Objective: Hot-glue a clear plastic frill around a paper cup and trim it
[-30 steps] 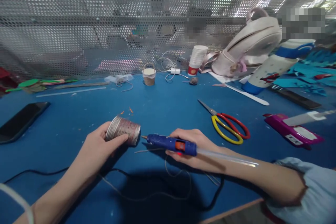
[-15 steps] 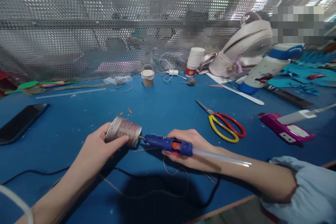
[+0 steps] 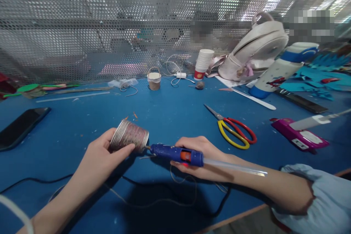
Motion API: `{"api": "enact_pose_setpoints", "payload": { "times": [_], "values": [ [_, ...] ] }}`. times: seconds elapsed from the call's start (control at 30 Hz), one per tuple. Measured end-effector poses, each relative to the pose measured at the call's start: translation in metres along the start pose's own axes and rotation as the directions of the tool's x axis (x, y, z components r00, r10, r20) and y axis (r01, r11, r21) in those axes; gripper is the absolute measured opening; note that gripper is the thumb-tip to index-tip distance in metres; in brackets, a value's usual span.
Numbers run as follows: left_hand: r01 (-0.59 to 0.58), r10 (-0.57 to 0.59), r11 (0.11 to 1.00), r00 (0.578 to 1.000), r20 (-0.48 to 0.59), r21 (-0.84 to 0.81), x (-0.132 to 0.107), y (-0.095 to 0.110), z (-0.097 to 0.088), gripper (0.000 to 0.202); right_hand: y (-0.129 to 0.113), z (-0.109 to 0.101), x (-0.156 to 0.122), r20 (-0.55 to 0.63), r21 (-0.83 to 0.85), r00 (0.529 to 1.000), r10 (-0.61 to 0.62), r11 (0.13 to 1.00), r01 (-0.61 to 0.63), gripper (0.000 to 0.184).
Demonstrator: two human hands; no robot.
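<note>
My left hand [image 3: 109, 153] is closed around a paper cup [image 3: 131, 134] wound with brownish-pink and pale cord, its thumb along the near side. The cup lies tilted on its side, rim toward the right. My right hand [image 3: 196, 153] grips a blue glue gun [image 3: 167, 151] with a clear glue stick [image 3: 238, 166] poking from its back. The gun's nozzle [image 3: 147, 147] meets the cup's right edge; whether it touches the cord I cannot tell. A thin string [image 3: 161, 202] trails over the blue table between my arms.
Scissors [image 3: 233, 128] with red and yellow handles lie right of my right hand, near a purple device [image 3: 298, 135]. A phone [image 3: 23, 126] is at left. Farther back stand a small basket [image 3: 154, 81], stacked paper cups [image 3: 203, 64], a bottle [image 3: 279, 73] and a backpack [image 3: 255, 51].
The cup has turned slightly in my left hand, and more of its cord-wrapped side shows. The glue gun has shifted a little right and down with my right hand.
</note>
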State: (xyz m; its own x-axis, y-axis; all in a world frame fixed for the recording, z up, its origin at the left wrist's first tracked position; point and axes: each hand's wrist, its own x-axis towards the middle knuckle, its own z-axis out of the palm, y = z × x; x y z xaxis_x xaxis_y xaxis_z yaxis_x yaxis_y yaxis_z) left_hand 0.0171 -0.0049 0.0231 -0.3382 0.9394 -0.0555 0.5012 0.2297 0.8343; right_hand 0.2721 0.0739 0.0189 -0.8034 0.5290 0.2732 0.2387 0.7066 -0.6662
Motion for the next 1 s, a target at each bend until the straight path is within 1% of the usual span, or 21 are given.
{"api": "enact_pose_setpoints", "payload": {
  "times": [0.17, 0.27, 0.43, 0.67, 0.83, 1.0],
  "values": [
    [-0.005, 0.005, 1.0, 1.0, -0.013, 0.005, 0.0001, -0.0043, 0.0002, 0.044, 0.0025, 0.0, -0.0024, 0.01, 0.006, 0.995, -0.103, 0.995, 0.103, 0.017],
    [-0.025, 0.025, 1.0, 0.999, -0.023, 0.006, 0.0, -0.007, 0.0004, 0.044, 0.0031, -0.0002, -0.0029, 0.03, -0.005, 0.989, -0.145, 0.989, 0.145, 0.017],
    [-0.072, 0.072, 0.997, 0.996, -0.058, 0.003, -0.0004, -0.0067, 0.0009, 0.042, 0.0046, -0.0013, -0.0037, -0.003, -0.047, 0.986, -0.169, 0.985, 0.169, 0.015],
    [-0.078, 0.076, 0.997, 0.996, -0.054, -0.025, -0.0024, -0.0044, 0.0016, 0.035, 0.0063, -0.0003, -0.0051, 0.001, -0.116, 0.973, -0.231, 0.966, 0.229, 0.016],
    [-0.081, 0.079, 0.996, 0.996, -0.049, -0.03, -0.0023, -0.0047, 0.0014, 0.037, 0.007, -0.0007, -0.0051, 0.005, -0.111, 0.975, -0.221, 0.969, 0.22, 0.013],
    [-0.087, 0.083, 0.995, 0.994, -0.071, -0.049, -0.0034, -0.003, 0.0025, 0.032, 0.007, -0.0003, -0.0057, 0.021, -0.136, 0.964, -0.265, 0.954, 0.266, 0.014]
  ]
}}
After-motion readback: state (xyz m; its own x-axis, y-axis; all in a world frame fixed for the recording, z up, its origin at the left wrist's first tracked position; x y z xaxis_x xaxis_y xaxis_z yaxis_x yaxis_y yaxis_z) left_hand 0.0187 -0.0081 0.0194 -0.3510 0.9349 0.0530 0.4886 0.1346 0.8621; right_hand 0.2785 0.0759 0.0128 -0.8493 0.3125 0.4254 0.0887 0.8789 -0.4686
